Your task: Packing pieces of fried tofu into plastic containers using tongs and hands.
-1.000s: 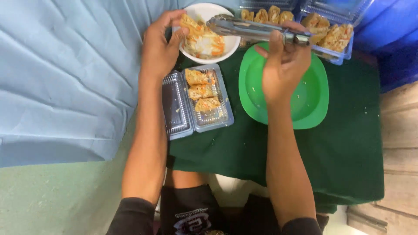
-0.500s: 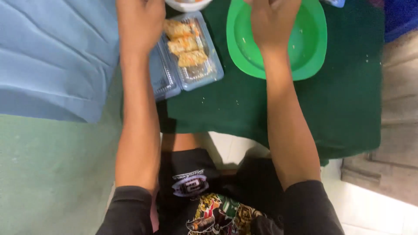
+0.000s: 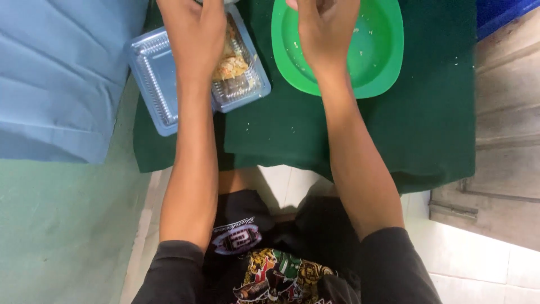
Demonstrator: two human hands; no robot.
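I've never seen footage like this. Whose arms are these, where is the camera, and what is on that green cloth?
There is no machine here: a camera worn on a person's head looks down at their own two bare arms. The left hand reaches over an open clear plastic food container with breaded pieces of food in it. The right hand hovers over an empty green plate dotted with crumbs. Both sit on a dark green tablecloth. The fingertips run off the top edge, so what they hold cannot be seen.

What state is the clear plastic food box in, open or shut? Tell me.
Open. The clear plastic box has its lid folded out flat to the left, and breaded food lies uncovered in the tray beneath the left hand.
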